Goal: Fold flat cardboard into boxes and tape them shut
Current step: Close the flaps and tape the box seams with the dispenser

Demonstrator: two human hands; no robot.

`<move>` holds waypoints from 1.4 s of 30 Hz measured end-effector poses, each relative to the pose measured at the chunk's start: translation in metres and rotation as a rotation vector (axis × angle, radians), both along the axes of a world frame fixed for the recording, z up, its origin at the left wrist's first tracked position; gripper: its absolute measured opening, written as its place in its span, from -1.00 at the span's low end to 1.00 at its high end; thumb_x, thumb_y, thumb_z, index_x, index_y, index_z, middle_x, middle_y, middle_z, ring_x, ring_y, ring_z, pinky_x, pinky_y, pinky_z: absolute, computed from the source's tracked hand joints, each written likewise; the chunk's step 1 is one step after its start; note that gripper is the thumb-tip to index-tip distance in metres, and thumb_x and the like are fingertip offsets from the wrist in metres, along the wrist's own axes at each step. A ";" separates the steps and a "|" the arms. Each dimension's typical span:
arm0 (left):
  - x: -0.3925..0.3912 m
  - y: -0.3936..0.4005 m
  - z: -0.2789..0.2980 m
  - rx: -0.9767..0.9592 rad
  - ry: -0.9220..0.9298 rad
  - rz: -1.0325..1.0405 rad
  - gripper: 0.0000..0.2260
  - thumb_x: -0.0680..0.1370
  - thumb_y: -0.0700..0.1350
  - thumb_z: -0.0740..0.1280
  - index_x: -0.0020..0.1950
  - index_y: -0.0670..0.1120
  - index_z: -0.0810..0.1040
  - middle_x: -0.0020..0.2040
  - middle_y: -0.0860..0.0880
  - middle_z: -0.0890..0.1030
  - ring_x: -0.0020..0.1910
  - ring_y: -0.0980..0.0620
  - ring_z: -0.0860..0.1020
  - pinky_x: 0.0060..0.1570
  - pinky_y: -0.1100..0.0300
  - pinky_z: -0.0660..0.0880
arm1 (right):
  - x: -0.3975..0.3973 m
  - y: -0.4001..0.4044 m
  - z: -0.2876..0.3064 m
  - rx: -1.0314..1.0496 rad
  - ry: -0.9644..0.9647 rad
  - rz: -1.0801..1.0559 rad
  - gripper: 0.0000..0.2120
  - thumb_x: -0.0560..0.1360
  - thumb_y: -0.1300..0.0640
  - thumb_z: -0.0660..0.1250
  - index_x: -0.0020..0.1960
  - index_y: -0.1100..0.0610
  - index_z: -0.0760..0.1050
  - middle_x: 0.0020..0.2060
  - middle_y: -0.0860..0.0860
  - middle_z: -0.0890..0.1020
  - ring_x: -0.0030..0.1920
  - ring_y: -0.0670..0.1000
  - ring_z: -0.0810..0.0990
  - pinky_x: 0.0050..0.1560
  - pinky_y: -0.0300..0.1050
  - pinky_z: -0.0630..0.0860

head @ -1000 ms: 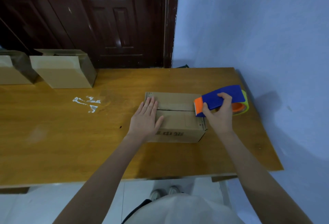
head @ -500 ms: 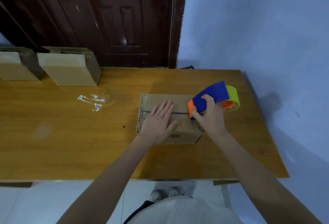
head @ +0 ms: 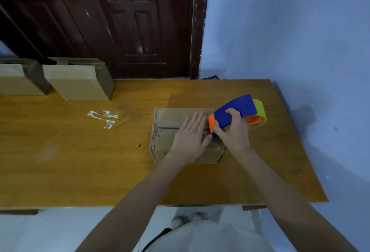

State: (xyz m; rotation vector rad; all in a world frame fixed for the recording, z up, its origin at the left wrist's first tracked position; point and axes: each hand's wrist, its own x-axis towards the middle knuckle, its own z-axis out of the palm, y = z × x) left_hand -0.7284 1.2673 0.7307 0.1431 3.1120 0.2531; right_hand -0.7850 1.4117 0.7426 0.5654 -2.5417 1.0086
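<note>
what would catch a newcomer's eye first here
The bright blue and orange tape dispenser, gripped by the right hand at the right end of the box mid-table. The left hand lies flat on the box top beside it. Two more boxes stand at the table's far left, before a dark door.
</note>
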 end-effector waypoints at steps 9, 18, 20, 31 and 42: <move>-0.006 0.004 -0.011 -0.034 -0.031 -0.010 -0.46 0.64 0.13 -0.21 0.55 -0.13 -0.13 0.56 -0.06 -0.14 0.53 0.06 -0.20 0.49 0.13 -0.25 | -0.004 0.014 0.010 -0.361 -0.260 -0.090 -0.56 0.42 0.27 0.43 0.13 0.11 0.24 -0.13 -0.17 0.40 -0.20 -0.32 0.50 -0.23 -0.47 0.40; -0.006 0.005 -0.009 -0.017 -0.035 -0.015 -0.48 0.65 0.10 -0.21 0.54 -0.11 -0.19 0.56 -0.05 -0.17 0.52 0.08 -0.22 0.49 0.14 -0.25 | -0.003 0.027 0.013 -0.532 -0.273 -0.153 -0.56 0.44 0.28 0.42 0.18 0.13 0.25 -0.11 -0.17 0.40 -0.20 -0.23 0.51 -0.24 -0.45 0.42; -0.004 0.005 -0.008 -0.019 -0.028 -0.017 -0.49 0.65 0.10 -0.21 0.54 -0.11 -0.19 0.56 -0.05 -0.17 0.52 0.07 -0.22 0.49 0.13 -0.23 | -0.004 0.027 0.013 -0.578 -0.290 -0.167 -0.55 0.44 0.25 0.42 0.16 0.06 0.23 -0.09 -0.16 0.41 -0.18 -0.16 0.51 -0.25 -0.42 0.45; -0.005 0.004 -0.005 -0.036 -0.005 -0.055 -0.49 0.66 0.10 -0.20 0.54 -0.10 -0.20 0.56 -0.04 -0.16 0.52 0.09 -0.21 0.48 0.16 -0.26 | -0.011 0.038 0.012 -0.675 -0.317 -0.200 -0.56 0.45 0.28 0.40 0.19 0.08 0.24 -0.09 -0.17 0.39 -0.24 -0.31 0.50 -0.29 -0.44 0.45; -0.006 0.007 -0.001 -0.087 -0.015 -0.029 -0.47 0.65 0.11 -0.18 0.55 -0.12 -0.14 0.56 -0.08 -0.14 0.53 0.04 -0.19 0.50 0.10 -0.21 | 0.008 0.039 -0.017 -0.695 -0.349 -0.246 -0.53 0.47 0.21 0.40 0.20 0.09 0.16 -0.05 -0.13 0.39 -0.16 -0.15 0.51 -0.23 -0.38 0.49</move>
